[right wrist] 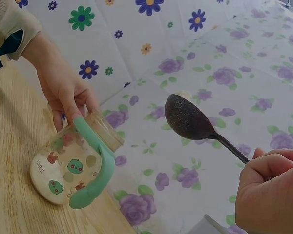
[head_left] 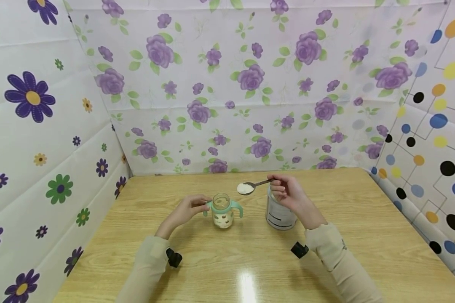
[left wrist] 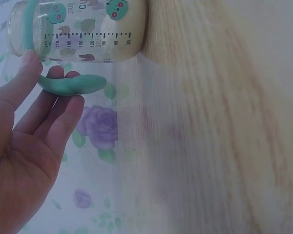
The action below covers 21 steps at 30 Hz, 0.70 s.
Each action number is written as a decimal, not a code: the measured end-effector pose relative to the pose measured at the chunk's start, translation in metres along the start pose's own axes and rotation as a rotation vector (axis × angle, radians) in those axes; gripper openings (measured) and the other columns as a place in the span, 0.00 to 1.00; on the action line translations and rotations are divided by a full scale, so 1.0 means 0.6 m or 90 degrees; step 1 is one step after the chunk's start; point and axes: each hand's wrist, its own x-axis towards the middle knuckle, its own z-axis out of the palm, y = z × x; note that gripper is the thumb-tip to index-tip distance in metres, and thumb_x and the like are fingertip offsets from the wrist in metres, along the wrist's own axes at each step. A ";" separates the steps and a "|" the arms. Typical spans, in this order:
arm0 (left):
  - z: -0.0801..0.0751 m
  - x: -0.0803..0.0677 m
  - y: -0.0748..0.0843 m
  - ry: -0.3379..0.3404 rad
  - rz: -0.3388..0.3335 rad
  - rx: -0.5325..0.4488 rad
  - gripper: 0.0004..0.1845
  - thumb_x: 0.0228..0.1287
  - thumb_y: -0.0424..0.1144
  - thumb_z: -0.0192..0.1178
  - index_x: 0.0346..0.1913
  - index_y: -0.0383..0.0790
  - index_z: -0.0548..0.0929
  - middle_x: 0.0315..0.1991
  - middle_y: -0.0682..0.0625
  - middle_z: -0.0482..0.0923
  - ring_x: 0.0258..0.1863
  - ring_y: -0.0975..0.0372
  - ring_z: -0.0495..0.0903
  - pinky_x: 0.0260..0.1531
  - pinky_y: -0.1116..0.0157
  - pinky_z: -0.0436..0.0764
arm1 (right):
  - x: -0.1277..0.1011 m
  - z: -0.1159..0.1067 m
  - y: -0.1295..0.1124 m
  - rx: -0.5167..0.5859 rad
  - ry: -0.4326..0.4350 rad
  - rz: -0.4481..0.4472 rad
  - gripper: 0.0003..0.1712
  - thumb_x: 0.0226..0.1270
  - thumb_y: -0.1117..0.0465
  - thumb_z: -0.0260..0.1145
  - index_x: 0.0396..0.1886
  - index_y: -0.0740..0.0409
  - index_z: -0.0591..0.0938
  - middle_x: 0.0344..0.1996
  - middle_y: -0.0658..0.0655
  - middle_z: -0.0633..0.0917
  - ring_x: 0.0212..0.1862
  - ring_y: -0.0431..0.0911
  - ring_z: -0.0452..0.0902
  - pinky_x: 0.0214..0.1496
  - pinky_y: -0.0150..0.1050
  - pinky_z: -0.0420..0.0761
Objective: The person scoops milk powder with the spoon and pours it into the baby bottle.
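A clear baby bottle [head_left: 223, 215] with a green collar and two green handles stands uncapped on the table, pale powder or liquid in its lower part. My left hand [head_left: 191, 208] holds its left handle [left wrist: 73, 85], fingers curled round it and thumb at the collar. My right hand [head_left: 288, 191] grips a dark spoon [right wrist: 190, 119] by its handle. White powder [head_left: 245, 188] heaps the spoon's bowl, which is held in the air to the right of the bottle's mouth and a little above it. Below the right hand stands a light grey can [head_left: 279, 215], its top partly hidden by that hand.
The wooden table [head_left: 227, 261] meets a wall sheet with purple roses [head_left: 250, 78] at the back. Patterned sheets also line the left and right sides. Small black devices [head_left: 299, 250] are strapped at both wrists.
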 end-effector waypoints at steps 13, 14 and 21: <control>-0.001 0.000 0.000 0.000 0.001 -0.002 0.18 0.68 0.38 0.59 0.59 0.39 0.79 0.53 0.39 0.81 0.51 0.50 0.81 0.52 0.49 0.81 | 0.005 0.001 0.004 0.009 0.017 0.006 0.17 0.81 0.60 0.40 0.39 0.62 0.74 0.16 0.48 0.71 0.18 0.33 0.47 0.14 0.23 0.57; -0.001 0.000 0.001 0.000 0.001 -0.002 0.18 0.68 0.38 0.59 0.59 0.40 0.79 0.53 0.39 0.81 0.51 0.49 0.81 0.52 0.49 0.81 | 0.005 0.001 0.004 0.007 0.018 0.005 0.17 0.81 0.60 0.40 0.39 0.62 0.74 0.16 0.47 0.71 0.18 0.33 0.47 0.14 0.23 0.56; -0.001 0.000 0.004 -0.001 -0.003 -0.001 0.18 0.68 0.38 0.59 0.59 0.40 0.79 0.53 0.40 0.81 0.50 0.51 0.82 0.52 0.49 0.81 | 0.007 0.004 0.006 0.007 0.017 0.006 0.17 0.81 0.59 0.40 0.39 0.61 0.74 0.16 0.47 0.70 0.16 0.33 0.52 0.16 0.23 0.54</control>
